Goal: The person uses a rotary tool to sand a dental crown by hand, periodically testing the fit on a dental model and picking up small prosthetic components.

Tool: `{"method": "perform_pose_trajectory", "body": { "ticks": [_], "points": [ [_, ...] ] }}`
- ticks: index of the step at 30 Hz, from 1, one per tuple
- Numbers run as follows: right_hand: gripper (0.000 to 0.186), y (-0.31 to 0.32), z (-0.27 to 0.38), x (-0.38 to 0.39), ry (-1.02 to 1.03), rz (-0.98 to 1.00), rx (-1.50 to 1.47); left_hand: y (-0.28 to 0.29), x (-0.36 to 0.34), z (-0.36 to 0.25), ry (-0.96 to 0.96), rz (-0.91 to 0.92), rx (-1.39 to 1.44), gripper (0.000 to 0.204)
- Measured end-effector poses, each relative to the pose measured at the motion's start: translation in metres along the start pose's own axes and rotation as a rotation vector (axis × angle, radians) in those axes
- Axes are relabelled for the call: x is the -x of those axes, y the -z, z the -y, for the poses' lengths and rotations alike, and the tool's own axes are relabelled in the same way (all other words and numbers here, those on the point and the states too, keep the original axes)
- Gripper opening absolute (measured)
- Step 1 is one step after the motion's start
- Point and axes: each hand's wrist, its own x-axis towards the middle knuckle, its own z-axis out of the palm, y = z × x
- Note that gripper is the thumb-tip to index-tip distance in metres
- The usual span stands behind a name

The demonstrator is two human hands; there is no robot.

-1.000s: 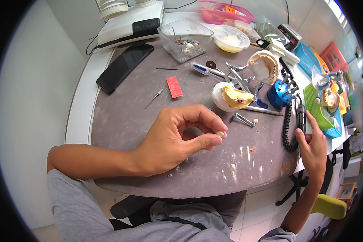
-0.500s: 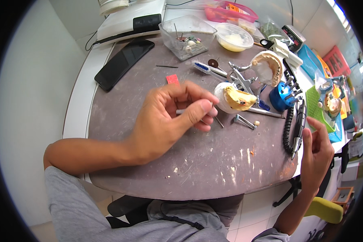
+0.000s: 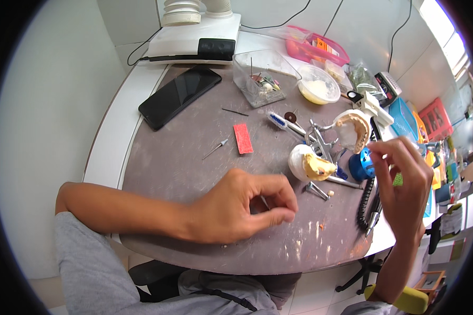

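My left hand (image 3: 247, 205) is over the near middle of the bench, thumb and curled fingers nearly meeting; anything between them is too hidden to name. My right hand (image 3: 404, 178) is at the round blue bur holder (image 3: 361, 164), its thumb and fingertips pinched near the top; what they grip is unclear. Below it, a dark handpiece (image 3: 374, 216) with a coiled cord lies at the bench's right edge. Between the hands sits a yellow dental cast (image 3: 319, 167) on a white base; behind it is another toothed cast (image 3: 353, 131) on the metal articulator (image 3: 320, 140).
Beside a red sandpaper strip (image 3: 243, 139) lies a grey-tipped bur (image 3: 215, 148). A black phone (image 3: 180, 98) is at the far left. Behind are a clear box (image 3: 257, 94) of small tools and a round tub (image 3: 319, 86). A toothbrush (image 3: 278, 121) lies near the articulator.
My left hand has drawn nearer, uncovering the sandpaper strip and the bur. My right hand has moved from beside the handpiece up to the blue bur holder. The view has shifted.
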Motion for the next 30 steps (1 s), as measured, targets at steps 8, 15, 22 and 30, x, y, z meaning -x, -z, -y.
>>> {"method": "perform_pose_trajectory", "body": {
  "ticks": [8,15,22,30],
  "points": [
    [0.021,-0.016,-0.059,-0.057,0.15,0.223,0.137,0.001,-0.008,-0.003,0.012,0.012,-0.061,0.013],
    [0.026,-0.035,-0.079,-0.063,0.027,0.383,-0.063,0.005,-0.015,-0.001,0.026,0.026,-0.079,0.009],
    [0.031,-0.021,-0.102,-0.076,-0.184,0.34,-0.066,0.008,-0.018,-0.002,0.03,0.046,-0.076,0.008],
    [0.034,-0.028,-0.097,-0.075,-0.339,0.502,-0.235,0.007,-0.017,0.001,0.041,0.065,-0.017,0.012]
  ]
}}
